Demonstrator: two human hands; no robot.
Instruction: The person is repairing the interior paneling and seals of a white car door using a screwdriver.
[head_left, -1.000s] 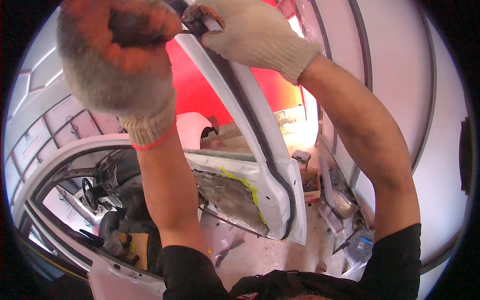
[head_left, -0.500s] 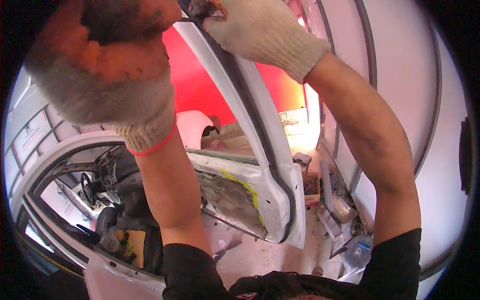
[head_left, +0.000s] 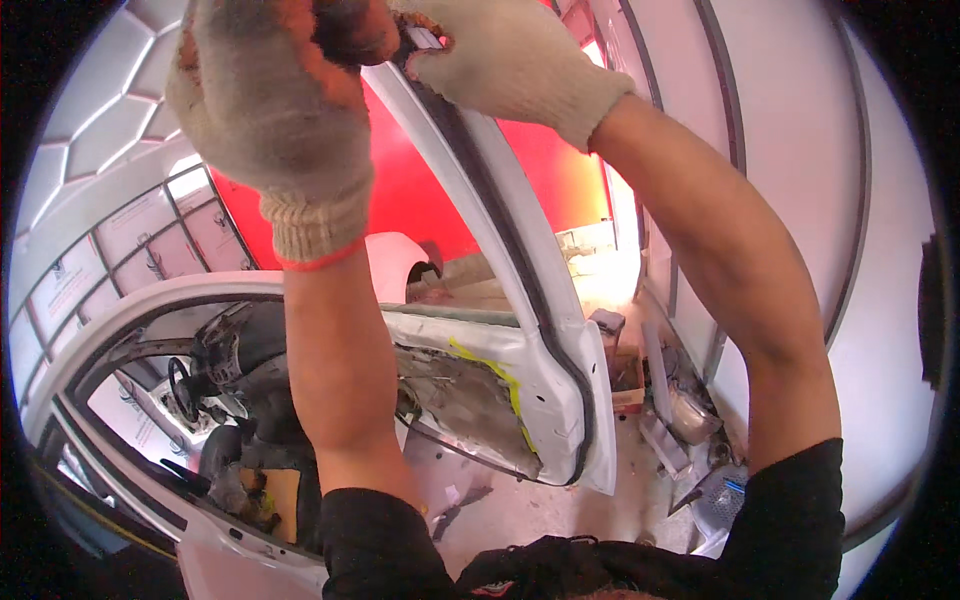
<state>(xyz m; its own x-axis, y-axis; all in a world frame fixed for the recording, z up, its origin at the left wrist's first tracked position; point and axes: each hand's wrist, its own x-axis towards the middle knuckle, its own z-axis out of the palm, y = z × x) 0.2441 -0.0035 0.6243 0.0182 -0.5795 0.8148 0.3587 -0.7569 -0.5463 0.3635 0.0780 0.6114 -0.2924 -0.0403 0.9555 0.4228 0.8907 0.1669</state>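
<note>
Up at the top edge, my left hand [head_left: 285, 95], in a pale knit glove with orange, dark-stained fingers, is raised beside the upper end of a white car door [head_left: 560, 400]. Its fingers are curled and partly cut off by the frame edge, so what they hold is hidden. Just right of it my right hand [head_left: 500, 65], in a matching glove, is closed round the top of the door's window frame. The black rubber door seal [head_left: 490, 195] runs up into its fingers, where a small pale piece [head_left: 424, 38] shows. The door hangs open, its inner panel stripped and marked yellow-green.
The white car body [head_left: 75, 370] stands at the left, with a steering wheel [head_left: 183, 390] and loose parts inside. A white fender [head_left: 395, 262] lies beyond the door before a red wall [head_left: 550, 170]. Boxes and scrap [head_left: 690, 415] line the right wall's foot.
My left hand has moved right and turned, now close to my right hand. My right hand has stayed at the frame top, where a pale piece now shows between its fingers.
</note>
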